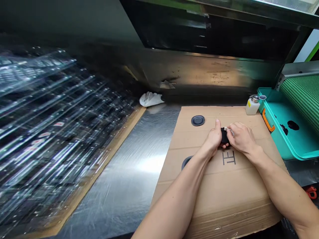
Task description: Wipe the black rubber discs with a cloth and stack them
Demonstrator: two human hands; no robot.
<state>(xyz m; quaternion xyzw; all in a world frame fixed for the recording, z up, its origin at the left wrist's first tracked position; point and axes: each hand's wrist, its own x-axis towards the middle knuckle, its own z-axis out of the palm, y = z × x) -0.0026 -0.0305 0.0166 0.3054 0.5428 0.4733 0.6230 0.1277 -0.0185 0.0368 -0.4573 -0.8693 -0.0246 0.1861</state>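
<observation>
Above the cardboard sheet, my left hand is closed around a small black part, thumb pointing up. My right hand meets it from the other side, its fingers pinched on a small white thing, perhaps a swab or a scrap of cloth, at the part's top edge. Much of the black part is hidden by the fingers. A flat black rounded part lies on the cardboard beyond my left hand. Another dark part shows partly from behind my left forearm.
A white pump bottle stands at the cardboard's far right corner. Beside it is a teal bin with an orange handle and black pieces inside, below a green conveyor belt. Plastic-wrapped trays fill the left; a white glove lies behind.
</observation>
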